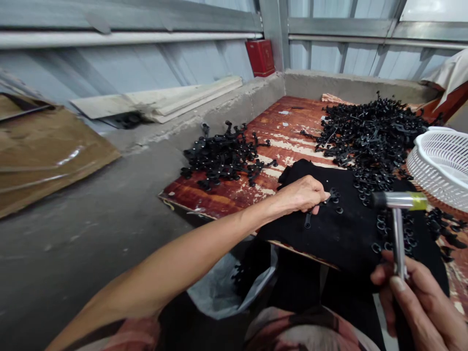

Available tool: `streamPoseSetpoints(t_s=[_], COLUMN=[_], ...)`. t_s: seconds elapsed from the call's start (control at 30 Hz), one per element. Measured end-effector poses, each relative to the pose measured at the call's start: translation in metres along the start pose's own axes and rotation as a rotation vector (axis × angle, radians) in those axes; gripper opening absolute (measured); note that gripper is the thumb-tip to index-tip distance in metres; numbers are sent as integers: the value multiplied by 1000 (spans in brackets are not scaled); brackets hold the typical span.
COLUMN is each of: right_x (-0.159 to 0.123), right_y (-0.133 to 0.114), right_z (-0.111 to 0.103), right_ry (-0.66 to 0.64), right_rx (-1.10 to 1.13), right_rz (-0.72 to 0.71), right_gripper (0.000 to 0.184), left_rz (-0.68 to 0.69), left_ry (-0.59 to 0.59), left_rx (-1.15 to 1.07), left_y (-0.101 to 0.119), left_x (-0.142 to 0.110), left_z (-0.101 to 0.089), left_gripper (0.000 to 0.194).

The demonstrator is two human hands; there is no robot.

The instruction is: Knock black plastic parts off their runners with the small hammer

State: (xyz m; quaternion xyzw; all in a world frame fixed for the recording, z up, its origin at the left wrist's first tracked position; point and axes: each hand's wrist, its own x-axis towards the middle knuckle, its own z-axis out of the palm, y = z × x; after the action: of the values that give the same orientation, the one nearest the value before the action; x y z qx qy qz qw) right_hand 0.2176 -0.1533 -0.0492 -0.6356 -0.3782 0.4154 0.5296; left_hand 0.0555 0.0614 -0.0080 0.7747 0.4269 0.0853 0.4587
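My left hand (302, 194) reaches out over a black cloth (340, 234) and pinches a small black plastic part (331, 196) lying on it. My right hand (420, 302) is closed round the metal shaft of a small hammer (399, 201), whose head, black at one end and yellow-tipped at the other, is raised above the cloth. Several small black ring-shaped pieces (380, 234) lie scattered on the cloth near the hammer.
A worn red wooden board (234, 192) carries a heap of black plastic sprues (223, 156) at left and a larger heap (369, 134) at the back right. A white plastic basket (438, 165) stands at right. Concrete floor, brown cardboard (40, 151) and a red box (260, 57) lie beyond.
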Motion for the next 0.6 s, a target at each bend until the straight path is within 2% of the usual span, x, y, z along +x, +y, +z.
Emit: streamPoseSetpoints(t_s=[0.03, 0.1, 0.13, 0.23, 0.3, 0.43, 0.5, 0.6], right_x=[6, 19, 24, 36, 42, 48, 47, 44], right_y=[-3, -9, -12, -17, -18, -22, -27, -36], right_z=[-6, -16, -18, -18, -15, -15, -15, -14], right_ry=[-35, -92, -71, -27, -61, -136, -125, -112], right_rx=[-171, -494, -615, -791, -890, -1102, -1068, -923], right_rz=[-82, -394, -528, -762, -775, -661, -660, -735], right_gripper=[32, 40, 46, 55, 58, 58, 57, 55], left_rz=[13, 39, 54, 86, 74, 34, 35, 50], left_ry=[5, 12, 11, 5, 13, 27, 25, 16], left_rx=[7, 7, 1, -19, -14, -2, -20, -50], left_y=[-3, -9, -11, -17, -18, -15, -14, -11], left_x=[2, 5, 7, 10, 11, 12, 11, 8], left_z=[0, 1, 2, 3, 4, 4, 4, 2], left_gripper=[34, 35, 36, 37, 36, 32, 33, 35])
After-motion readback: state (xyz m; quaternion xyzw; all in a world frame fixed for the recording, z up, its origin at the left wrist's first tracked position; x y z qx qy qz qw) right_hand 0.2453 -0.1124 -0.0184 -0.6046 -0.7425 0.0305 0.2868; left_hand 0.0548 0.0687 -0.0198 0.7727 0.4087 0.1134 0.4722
